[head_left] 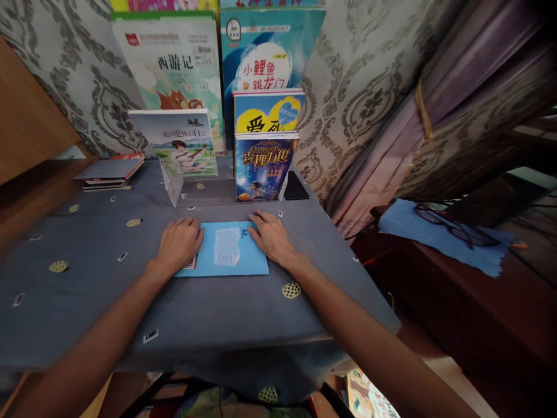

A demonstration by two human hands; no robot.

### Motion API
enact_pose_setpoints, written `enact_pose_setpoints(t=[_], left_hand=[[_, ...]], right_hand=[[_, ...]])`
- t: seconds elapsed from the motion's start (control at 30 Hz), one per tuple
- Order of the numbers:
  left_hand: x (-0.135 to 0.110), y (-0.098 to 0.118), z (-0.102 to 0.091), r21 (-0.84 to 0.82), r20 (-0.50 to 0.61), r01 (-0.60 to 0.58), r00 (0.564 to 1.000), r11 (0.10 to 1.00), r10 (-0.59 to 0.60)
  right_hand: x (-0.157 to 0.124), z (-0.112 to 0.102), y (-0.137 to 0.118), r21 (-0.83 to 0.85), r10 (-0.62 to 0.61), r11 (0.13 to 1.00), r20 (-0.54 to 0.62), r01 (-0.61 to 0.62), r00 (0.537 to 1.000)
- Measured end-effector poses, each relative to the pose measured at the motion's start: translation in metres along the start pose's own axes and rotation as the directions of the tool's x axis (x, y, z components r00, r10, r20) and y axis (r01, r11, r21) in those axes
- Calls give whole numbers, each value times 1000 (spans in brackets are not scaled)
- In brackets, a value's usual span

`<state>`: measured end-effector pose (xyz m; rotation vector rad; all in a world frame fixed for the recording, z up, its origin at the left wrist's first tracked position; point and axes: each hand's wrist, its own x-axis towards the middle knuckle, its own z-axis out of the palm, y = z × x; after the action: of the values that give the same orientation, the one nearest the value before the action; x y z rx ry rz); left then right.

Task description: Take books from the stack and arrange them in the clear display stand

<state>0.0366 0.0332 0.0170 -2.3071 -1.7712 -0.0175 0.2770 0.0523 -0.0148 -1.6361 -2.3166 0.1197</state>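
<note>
A light blue book (252, 258) lies flat on the grey-blue tablecloth, with a white text panel on its cover. Over its left edge rests my left hand (179, 242), palm down, fingers slightly bent and thumb on the cover; it partly hides a barcode. My right hand (273, 237) lies across the upper right corner, palm down, with fingers stretched and thumb apart. Neither hand lifts the book. Just beyond the hands stands a clear acrylic stand (209, 193), holding a white book with a guitar player (189, 151) and a dark blue book (263, 168).
Behind the stand are a yellow-and-blue book (267, 111), a green-topped book (178, 69) and a teal book (270, 46). A black phone (296, 186) lies to the right, a small book stack (111, 173) at left. Eyeglasses (456, 225) rest on a blue cloth (400, 223) off the table's right side.
</note>
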Motion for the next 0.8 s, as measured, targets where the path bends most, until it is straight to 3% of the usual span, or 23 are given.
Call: enact_pose_setpoints(t=[0.17, 0.5, 0.8], left_hand=[[-2, 1, 6, -1, -64, -38, 997, 999, 38], [4, -9, 39, -280, -228, -217, 961, 935, 155], [4, -6, 34, -319, -188, -199, 972, 927, 144]], right_hand=[[0, -12, -2, -25, 75, 997, -15, -75, 997], [1, -14, -1, 82, 120, 990, -34, -117, 992], [0, -13, 0, 98, 94, 991, -51, -89, 994]])
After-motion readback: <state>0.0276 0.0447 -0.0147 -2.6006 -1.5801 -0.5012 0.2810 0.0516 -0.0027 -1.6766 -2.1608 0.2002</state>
